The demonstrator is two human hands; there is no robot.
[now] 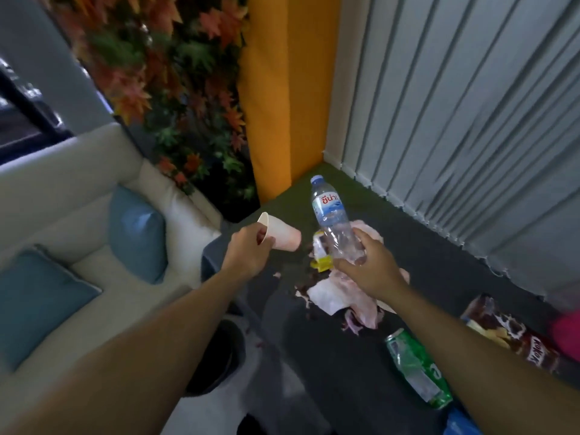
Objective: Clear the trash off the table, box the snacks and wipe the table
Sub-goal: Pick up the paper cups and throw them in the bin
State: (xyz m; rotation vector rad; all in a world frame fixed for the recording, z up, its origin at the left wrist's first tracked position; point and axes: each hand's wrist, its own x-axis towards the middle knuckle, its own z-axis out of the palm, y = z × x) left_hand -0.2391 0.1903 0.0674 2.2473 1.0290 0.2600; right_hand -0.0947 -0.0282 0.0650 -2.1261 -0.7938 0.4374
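Gripping from both sides: my left hand (pixel 248 255) has its fingers (pixel 266 243) curled round the rim end of a paper cup (pixel 282 235), which lies tipped on its side with its base pointing right, held above the desk's left edge. My right hand (pixel 370 268) is wrapped round the bottom of a clear water bottle (pixel 329 215), which stands nearly upright, blue cap up, above the far middle of the desk (pixel 329 372).

Under the right hand I see a heap of crumpled pale tissues (pixel 339 293) on the dark grey top, with small dark crumbs and shreds strewn beside it. A yellow wrapper (pixel 321 262) lies at the heap's far-left side, just below the bottle. Nearer to me, towards the right edge, a crushed green drink container (pixel 414 368) lies on its side, partly hidden by my right forearm. Beyond it, at the right edge, lies a brown snack box (pixel 508 334), with something pink (pixel 565 337) just beside it and something blue (pixel 464 422) at the near right corner; both are too cut off to name.

A dark round bin (pixel 219 353) sits on the floor below the desk's left edge. Left of that is a cream sofa (pixel 78 189) with two blue cushions (pixel 138 233). Behind it a wall of autumn-coloured leaves (pixel 175 89) meets an orange panel (pixel 282 89), and pale vertical blinds (pixel 470 120) run along the desk's right side.
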